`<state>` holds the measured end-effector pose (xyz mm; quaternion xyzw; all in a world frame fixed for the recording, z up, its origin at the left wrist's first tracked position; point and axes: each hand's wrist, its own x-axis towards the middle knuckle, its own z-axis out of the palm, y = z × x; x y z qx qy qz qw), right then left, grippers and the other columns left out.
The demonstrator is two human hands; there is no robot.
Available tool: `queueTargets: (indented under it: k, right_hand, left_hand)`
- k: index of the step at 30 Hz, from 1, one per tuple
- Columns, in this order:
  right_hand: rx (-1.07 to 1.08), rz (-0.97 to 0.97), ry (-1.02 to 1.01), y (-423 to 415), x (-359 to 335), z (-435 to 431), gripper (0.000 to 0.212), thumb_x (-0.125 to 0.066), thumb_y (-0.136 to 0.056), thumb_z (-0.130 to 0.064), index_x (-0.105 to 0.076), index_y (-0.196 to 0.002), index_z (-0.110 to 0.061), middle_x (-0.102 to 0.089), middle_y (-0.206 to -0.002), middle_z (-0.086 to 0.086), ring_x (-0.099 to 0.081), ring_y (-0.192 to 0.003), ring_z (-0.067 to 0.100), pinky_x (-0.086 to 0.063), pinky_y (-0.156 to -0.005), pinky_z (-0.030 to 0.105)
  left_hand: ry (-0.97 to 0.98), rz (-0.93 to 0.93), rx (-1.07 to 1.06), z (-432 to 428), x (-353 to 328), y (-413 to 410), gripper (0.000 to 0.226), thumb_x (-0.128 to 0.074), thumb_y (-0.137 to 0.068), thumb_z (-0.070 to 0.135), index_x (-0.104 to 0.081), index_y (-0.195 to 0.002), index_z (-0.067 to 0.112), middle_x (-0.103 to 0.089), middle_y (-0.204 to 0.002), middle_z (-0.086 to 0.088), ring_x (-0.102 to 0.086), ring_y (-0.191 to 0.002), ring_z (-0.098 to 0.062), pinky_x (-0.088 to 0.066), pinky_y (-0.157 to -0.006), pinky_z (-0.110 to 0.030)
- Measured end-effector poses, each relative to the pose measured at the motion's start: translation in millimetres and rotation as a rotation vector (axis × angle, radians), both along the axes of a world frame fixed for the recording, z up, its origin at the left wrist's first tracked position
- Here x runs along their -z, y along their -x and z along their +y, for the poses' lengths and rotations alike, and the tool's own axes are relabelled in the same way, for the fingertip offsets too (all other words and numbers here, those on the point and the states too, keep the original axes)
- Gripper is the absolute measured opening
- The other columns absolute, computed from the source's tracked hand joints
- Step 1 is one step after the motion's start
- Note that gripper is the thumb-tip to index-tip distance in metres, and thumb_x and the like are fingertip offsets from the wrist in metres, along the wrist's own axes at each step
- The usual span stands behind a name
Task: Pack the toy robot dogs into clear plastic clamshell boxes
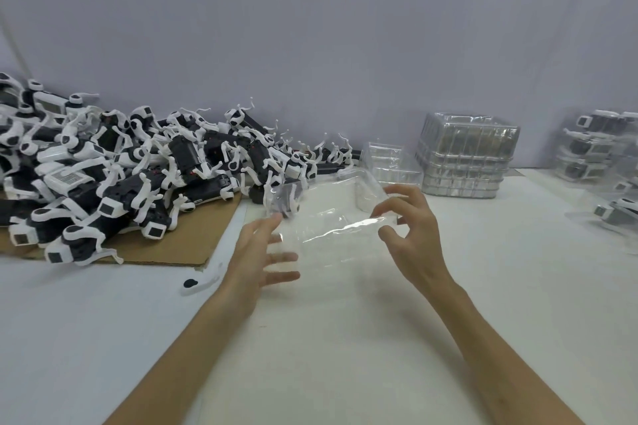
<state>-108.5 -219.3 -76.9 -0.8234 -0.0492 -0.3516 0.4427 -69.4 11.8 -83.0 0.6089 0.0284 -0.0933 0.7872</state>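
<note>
An empty clear clamshell box (328,214) hangs open above the white table (345,338), at the centre. My right hand (409,235) pinches its right edge between thumb and curled fingers. My left hand (266,259) lies against the box's left side with its fingers spread and straight, partly seen through the plastic. A big heap of black and white toy robot dogs (138,166) covers the left, resting on a sheet of cardboard (165,248).
A stack of empty clear clamshell boxes (466,159) stands at the back right, a smaller stack (390,162) beside it. Boxes with dogs inside (597,148) are piled at the far right. A loose black and white toy part (200,281) lies by my left wrist.
</note>
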Motion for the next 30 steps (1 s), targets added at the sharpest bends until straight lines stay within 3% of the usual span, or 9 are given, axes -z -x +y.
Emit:
queueTargets:
  k: [2, 5, 8, 10, 15, 19, 24, 27, 30]
  right_hand:
    - [0.001, 0.017, 0.008, -1, 1, 0, 0.017, -0.057, -0.066, -0.015, -0.067, -0.073, -0.028, -0.055, -0.114, -0.015, -0.059, -0.1, 0.007, -0.045, -0.074, 0.019]
    - [-0.033, 0.132, -0.005, -3, 5, 2, 0.01, -0.059, -0.069, -0.023, -0.065, -0.071, -0.031, -0.051, -0.105, -0.019, -0.057, -0.081, 0.006, -0.04, -0.069, 0.02]
    - [-0.089, 0.232, 0.082, -5, 11, 2, 0.019, -0.061, -0.07, -0.026, -0.069, -0.084, -0.036, -0.046, -0.117, -0.021, -0.055, -0.096, 0.002, -0.038, -0.077, 0.018]
    - [-0.095, 0.246, 0.119, -5, 12, 1, 0.021, -0.06, -0.07, -0.027, -0.07, -0.086, -0.038, -0.046, -0.123, -0.019, -0.052, -0.112, 0.006, -0.036, -0.083, 0.018]
    - [0.029, 0.093, 0.108, -5, 9, 0, 0.017, -0.059, -0.07, -0.02, -0.066, -0.064, -0.034, -0.05, -0.108, -0.022, -0.052, -0.106, 0.01, -0.037, -0.083, 0.02]
    - [0.036, 0.087, 0.086, -5, 8, -2, 0.021, -0.056, -0.07, -0.017, -0.064, -0.055, -0.03, -0.059, -0.103, -0.019, -0.05, -0.106, 0.005, -0.033, -0.087, 0.011]
    - [-0.026, 0.114, 0.042, -2, 6, -1, 0.02, -0.055, -0.07, -0.016, -0.066, -0.055, -0.023, -0.068, -0.076, -0.012, -0.057, -0.088, 0.012, -0.038, -0.081, 0.017]
    - [-0.014, 0.095, -0.055, -2, -1, -4, 0.023, -0.059, -0.078, -0.006, -0.072, -0.067, -0.021, -0.071, -0.077, -0.012, -0.062, -0.078, 0.014, -0.045, -0.078, 0.02]
    - [-0.005, 0.134, -0.131, -9, -14, -5, 0.026, -0.062, -0.086, 0.0, -0.075, -0.077, -0.021, -0.073, -0.079, -0.012, -0.065, -0.075, 0.014, -0.05, -0.075, 0.025]
  left_hand:
    - [-0.184, -0.16, -0.075, 2, 1, -1, 0.041, -0.058, -0.097, 0.049, -0.046, -0.133, 0.033, -0.053, -0.125, 0.004, -0.065, -0.093, -0.015, -0.062, -0.068, -0.043]
    - [-0.366, -0.28, -0.138, 5, 4, -5, 0.05, -0.055, -0.098, 0.049, -0.039, -0.145, 0.039, -0.05, -0.131, 0.012, -0.059, -0.088, -0.004, -0.059, -0.084, -0.048]
    - [-0.429, -0.209, -0.081, 7, 6, -7, 0.052, -0.057, -0.097, 0.05, -0.04, -0.144, 0.036, -0.053, -0.13, 0.008, -0.06, -0.1, -0.012, -0.056, -0.086, -0.045]
    - [-0.51, -0.194, -0.058, 9, 8, -9, 0.055, -0.054, -0.097, 0.053, -0.041, -0.145, 0.031, -0.056, -0.13, 0.004, -0.058, -0.113, -0.02, -0.05, -0.099, -0.046]
    - [-0.532, -0.215, -0.023, 6, 9, -9, 0.059, -0.054, -0.096, 0.054, -0.039, -0.147, 0.026, -0.052, -0.137, 0.0, -0.052, -0.121, -0.021, -0.038, -0.097, -0.036]
    - [-0.575, -0.282, -0.08, 1, 11, -4, 0.074, -0.061, -0.095, 0.045, -0.024, -0.156, 0.024, -0.029, -0.16, 0.002, -0.031, -0.146, -0.018, -0.029, -0.117, -0.04]
    - [-0.536, -0.3, 0.023, 0, 13, -3, 0.068, -0.061, -0.096, 0.024, -0.028, -0.155, 0.032, -0.037, -0.151, 0.011, -0.032, -0.144, -0.014, -0.029, -0.109, -0.033]
    - [-0.463, -0.281, 0.014, -2, 11, -2, 0.065, -0.056, -0.094, 0.014, -0.034, -0.151, 0.035, -0.04, -0.136, 0.016, -0.035, -0.14, -0.011, -0.028, -0.103, -0.031]
    - [-0.396, -0.282, -0.014, -1, 9, 0, 0.066, -0.056, -0.091, 0.007, -0.038, -0.149, 0.034, -0.042, -0.139, 0.019, -0.036, -0.134, -0.006, -0.028, -0.102, -0.03]
